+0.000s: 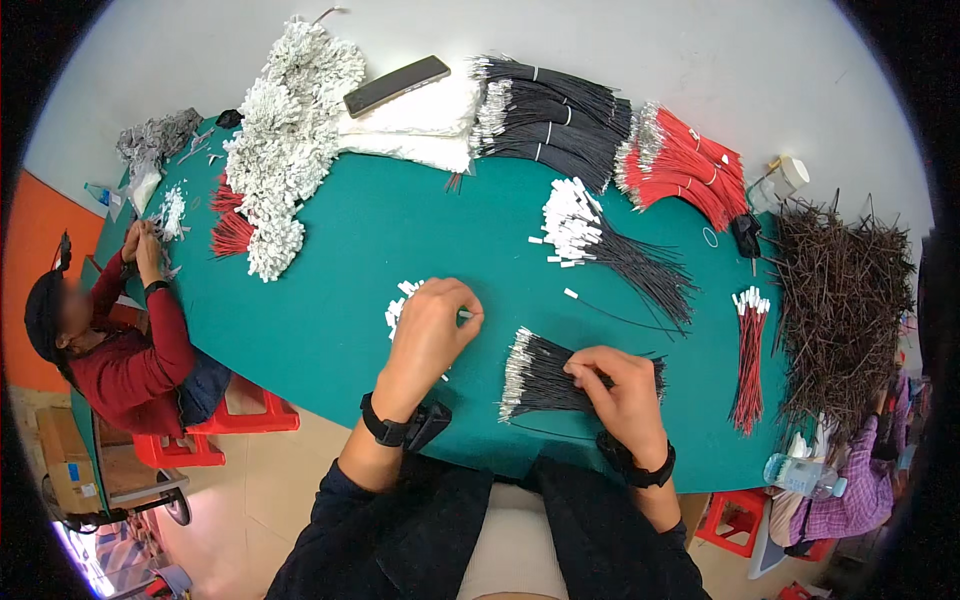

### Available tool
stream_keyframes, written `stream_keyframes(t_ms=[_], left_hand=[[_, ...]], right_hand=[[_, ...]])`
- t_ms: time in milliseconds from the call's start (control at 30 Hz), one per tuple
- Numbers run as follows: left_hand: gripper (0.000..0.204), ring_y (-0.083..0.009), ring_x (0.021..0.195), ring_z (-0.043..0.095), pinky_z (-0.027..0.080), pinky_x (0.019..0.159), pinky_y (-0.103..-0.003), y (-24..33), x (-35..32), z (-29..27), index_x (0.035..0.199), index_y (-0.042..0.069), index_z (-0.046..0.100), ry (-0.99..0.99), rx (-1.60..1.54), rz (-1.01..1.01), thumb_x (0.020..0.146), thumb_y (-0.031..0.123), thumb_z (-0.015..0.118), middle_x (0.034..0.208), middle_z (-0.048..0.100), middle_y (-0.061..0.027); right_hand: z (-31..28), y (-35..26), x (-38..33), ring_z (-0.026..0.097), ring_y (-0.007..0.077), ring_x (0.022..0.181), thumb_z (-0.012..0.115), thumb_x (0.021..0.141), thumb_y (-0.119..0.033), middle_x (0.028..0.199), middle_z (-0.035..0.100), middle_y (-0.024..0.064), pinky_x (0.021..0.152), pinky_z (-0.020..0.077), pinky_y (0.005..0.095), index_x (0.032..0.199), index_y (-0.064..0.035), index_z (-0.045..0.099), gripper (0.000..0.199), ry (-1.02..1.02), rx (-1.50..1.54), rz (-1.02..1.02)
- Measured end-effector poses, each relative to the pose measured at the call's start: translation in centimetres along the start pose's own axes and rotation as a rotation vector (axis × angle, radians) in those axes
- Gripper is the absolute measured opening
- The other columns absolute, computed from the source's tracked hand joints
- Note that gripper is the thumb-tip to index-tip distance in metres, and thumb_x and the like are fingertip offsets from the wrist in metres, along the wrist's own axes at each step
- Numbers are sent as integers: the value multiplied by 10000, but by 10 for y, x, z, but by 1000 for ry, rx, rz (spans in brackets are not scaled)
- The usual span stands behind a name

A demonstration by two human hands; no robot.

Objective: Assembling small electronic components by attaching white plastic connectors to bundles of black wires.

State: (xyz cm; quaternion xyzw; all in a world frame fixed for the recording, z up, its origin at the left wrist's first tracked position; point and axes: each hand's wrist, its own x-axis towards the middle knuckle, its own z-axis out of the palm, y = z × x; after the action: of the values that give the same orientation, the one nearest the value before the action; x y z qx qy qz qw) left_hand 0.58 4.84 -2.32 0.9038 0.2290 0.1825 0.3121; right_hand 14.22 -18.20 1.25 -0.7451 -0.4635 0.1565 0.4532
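My left hand [432,325] is closed in a pinch, with a small white connector [463,314] partly showing between thumb and forefinger. Beside and partly under that hand lie loose white connectors [394,318]. Over a fanned bundle of black wires [540,375], whose silvery ends point left, my right hand [622,388] pinches at a black wire; its fingers cover most of it. Farther back lies a bundle of black wires with white connectors [575,225] on their ends. One single black wire with a white connector [571,293] rests just in front of it.
Along the green table's back are white connector strands [290,110], white bags [425,120], a phone [398,86], black wire bundles [560,125] and red ones [690,165]. To the right lie red-black wires [750,350] and a brown wire heap [845,300]. A co-worker [130,360] sits left.
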Motion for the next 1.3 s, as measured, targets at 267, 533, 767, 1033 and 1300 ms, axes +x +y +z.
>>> stream_keyframes(t_ms=[267, 533, 767, 1033, 1300], left_hand=[[118, -324, 946, 638, 518, 847, -424, -4, -7, -3, 856, 56, 732, 7, 52, 18, 757, 51, 797, 957, 709, -101], [141, -319, 932, 617, 514, 835, -412, -6, -7, 17, 863, 41, 721, -96, 210, 110, 750, 33, 805, 908, 661, -108], [81, -179, 796, 697, 552, 702, -300, 29, -3, -2, 971, -2, 736, -178, -543, -239, 898, 30, 745, 942, 751, -88], [132, -191, 886, 734, 604, 796, -299, 50, -7, 2, 1071, -29, 716, -141, -1476, -279, 944, 1, 694, 1006, 756, -147], [130, -165, 806, 711, 587, 748, -276, 43, -15, 16, 1068, -17, 702, -36, -1495, -269, 946, 29, 709, 902, 744, -116]], right_hand=[[3, -14, 6, 628, 142, 640, 736, 896, -6, 805, 702, 98, 579, 483, 257, 952, 19, 719, 64, 121, 60, 8], [7, -17, 7, 514, 116, 554, 770, 852, 2, 672, 606, 62, 505, 393, 271, 914, -8, 753, 65, 123, 35, 8], [-3, -33, 18, 515, 116, 543, 782, 829, 17, 642, 571, 57, 498, 381, 270, 902, -7, 762, 79, 259, 16, -15], [1, -36, 23, 469, 75, 549, 791, 786, 69, 640, 551, 21, 501, 314, 251, 902, 16, 770, 130, 370, -29, -153], [-2, -42, 19, 498, 154, 529, 827, 759, 22, 611, 533, 44, 505, 372, 304, 890, -31, 772, 152, 396, -100, -202]])
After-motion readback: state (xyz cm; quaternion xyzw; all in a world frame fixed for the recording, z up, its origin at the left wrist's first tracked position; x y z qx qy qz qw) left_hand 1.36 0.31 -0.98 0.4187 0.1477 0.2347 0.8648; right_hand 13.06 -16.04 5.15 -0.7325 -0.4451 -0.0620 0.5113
